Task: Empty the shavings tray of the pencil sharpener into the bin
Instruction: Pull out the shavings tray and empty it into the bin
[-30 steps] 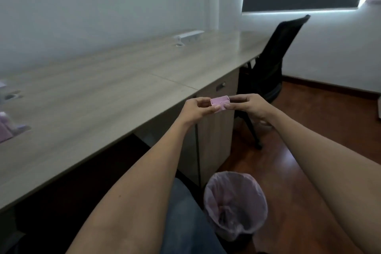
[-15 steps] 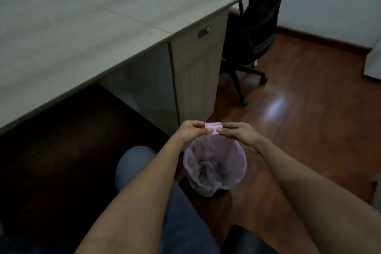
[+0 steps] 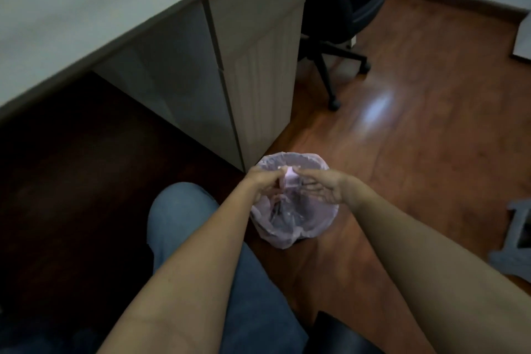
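Observation:
A small pink shavings tray is held over the open mouth of the bin, which is lined with a pale pink bag and stands on the wooden floor by the desk cabinet. My left hand pinches the tray's left side. My right hand touches the tray's right side with its fingertips, palm turned up and fingers spread. The tray looks tipped on its side. Motion blur hides whether shavings are falling.
The desk and its drawer cabinet stand just behind the bin. A black office chair on castors is at the back. My knee in jeans is left of the bin. A grey object lies on the floor at right.
My view tipped down from the desk to the floor. Both hands carried the tray down from desk height to just over the bin's mouth, and my right hand's fingers have spread.

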Motion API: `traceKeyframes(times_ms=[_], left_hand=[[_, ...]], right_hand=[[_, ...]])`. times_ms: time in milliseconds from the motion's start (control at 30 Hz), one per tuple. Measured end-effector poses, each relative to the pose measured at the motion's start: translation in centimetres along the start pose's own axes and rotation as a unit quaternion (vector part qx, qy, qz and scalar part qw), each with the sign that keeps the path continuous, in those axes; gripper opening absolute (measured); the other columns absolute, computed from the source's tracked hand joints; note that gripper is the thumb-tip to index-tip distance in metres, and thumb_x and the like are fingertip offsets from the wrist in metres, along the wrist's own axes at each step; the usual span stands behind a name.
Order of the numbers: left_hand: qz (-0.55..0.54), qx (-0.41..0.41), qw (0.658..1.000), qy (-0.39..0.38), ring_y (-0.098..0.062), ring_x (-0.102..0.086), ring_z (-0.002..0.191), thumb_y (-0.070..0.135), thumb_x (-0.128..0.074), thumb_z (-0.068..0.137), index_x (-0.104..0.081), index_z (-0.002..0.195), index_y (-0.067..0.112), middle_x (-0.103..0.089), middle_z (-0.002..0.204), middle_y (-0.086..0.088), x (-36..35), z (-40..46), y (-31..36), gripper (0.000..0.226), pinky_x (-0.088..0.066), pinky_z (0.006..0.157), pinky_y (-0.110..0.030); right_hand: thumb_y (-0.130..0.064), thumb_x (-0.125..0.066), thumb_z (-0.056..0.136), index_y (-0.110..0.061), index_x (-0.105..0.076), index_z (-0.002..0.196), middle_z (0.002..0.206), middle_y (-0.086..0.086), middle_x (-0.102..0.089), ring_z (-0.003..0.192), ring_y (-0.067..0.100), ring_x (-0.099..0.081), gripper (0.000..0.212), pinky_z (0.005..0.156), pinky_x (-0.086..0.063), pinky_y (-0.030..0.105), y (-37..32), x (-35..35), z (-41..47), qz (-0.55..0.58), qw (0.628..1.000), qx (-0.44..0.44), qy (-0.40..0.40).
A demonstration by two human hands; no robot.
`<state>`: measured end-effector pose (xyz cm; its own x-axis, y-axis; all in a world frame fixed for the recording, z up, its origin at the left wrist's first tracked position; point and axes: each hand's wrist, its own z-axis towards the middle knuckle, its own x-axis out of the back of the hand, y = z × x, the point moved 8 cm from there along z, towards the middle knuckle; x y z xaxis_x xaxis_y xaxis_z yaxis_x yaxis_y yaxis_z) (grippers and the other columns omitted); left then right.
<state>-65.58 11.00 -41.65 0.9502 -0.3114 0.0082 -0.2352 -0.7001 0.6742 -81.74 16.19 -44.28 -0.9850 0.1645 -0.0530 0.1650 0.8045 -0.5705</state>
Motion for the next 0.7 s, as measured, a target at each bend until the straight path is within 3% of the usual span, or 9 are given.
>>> traceKeyframes(times_ms=[67,167,233,367,467,567,700], left_hand=[[0.022,-0.008,1.000,0.007,-0.032,-0.068,0.085,0.021,-0.073,0.089,-0.069,0.085,0.000,-0.067,0.096,-0.024,-0.1,0.7,0.6,0.022,-0.061,0.062,-0.030],[0.060,0.043,0.997,-0.028,-0.030,-0.067,0.109,0.022,-0.070,0.092,-0.064,0.115,-0.001,-0.066,0.118,-0.020,-0.8,1.1,-0.6,0.034,-0.059,0.079,-0.034],[0.077,0.056,0.995,-0.039,-0.030,-0.066,0.115,0.025,-0.071,0.091,-0.058,0.130,-0.003,-0.065,0.126,-0.020,-1.0,1.3,-0.8,0.049,-0.061,0.083,-0.036],[0.063,0.026,0.997,-0.021,-0.032,-0.072,0.102,0.027,-0.076,0.086,-0.061,0.127,-0.003,-0.069,0.117,-0.021,-0.9,1.4,0.4,0.053,-0.063,0.080,-0.037],[0.071,0.035,0.996,-0.027,-0.032,-0.070,0.107,0.021,-0.074,0.089,-0.061,0.125,-0.003,-0.068,0.119,-0.020,-1.2,0.9,0.7,0.045,-0.061,0.086,-0.039],[0.035,-0.009,0.999,-0.005,-0.030,-0.072,0.098,0.022,-0.079,0.084,-0.065,0.121,-0.003,-0.070,0.115,-0.021,-0.8,1.4,2.1,0.047,-0.064,0.069,-0.033],[0.070,0.044,0.996,-0.042,-0.024,-0.069,0.096,0.027,-0.076,0.087,-0.065,0.116,0.001,-0.069,0.107,-0.013,-1.5,1.0,1.0,0.041,-0.061,0.086,-0.037]], right_hand=[[-0.045,-0.086,0.071,-0.005,-0.066,0.120,0.121,0.012,-0.070,0.107,0.020,-0.068,0.067,0.082,-0.058,0.026,-0.4,0.5,0.2,0.024,0.999,0.023,0.017],[-0.048,-0.085,0.070,-0.005,-0.063,0.124,0.126,0.012,-0.067,0.101,0.018,-0.068,0.072,0.064,-0.057,0.023,1.6,-0.1,0.0,0.012,0.999,-0.048,-0.004],[-0.048,-0.085,0.071,-0.005,-0.062,0.126,0.125,0.012,-0.066,0.096,0.016,-0.068,0.074,0.061,-0.055,0.023,1.8,-0.1,0.0,0.007,0.998,-0.061,-0.006],[-0.046,-0.084,0.074,-0.005,-0.059,0.127,0.123,0.011,-0.066,0.093,0.016,-0.068,0.072,0.063,-0.055,0.024,0.6,0.5,-0.2,0.022,0.999,-0.047,0.014],[-0.046,-0.084,0.073,-0.001,-0.060,0.126,0.121,0.013,-0.068,0.091,0.017,-0.069,0.074,0.062,-0.055,0.025,0.5,0.4,-0.5,0.012,0.998,-0.063,0.017],[-0.048,-0.081,0.075,-0.004,-0.059,0.126,0.113,0.011,-0.067,0.093,0.017,-0.067,0.071,0.074,-0.055,0.025,-1.1,0.8,-0.2,0.027,0.999,-0.018,0.022],[-0.045,-0.084,0.074,-0.003,-0.057,0.126,0.121,0.014,-0.067,0.090,0.020,-0.068,0.073,0.071,-0.056,0.029,-0.4,0.9,-0.7,0.004,0.999,-0.051,0.019]])
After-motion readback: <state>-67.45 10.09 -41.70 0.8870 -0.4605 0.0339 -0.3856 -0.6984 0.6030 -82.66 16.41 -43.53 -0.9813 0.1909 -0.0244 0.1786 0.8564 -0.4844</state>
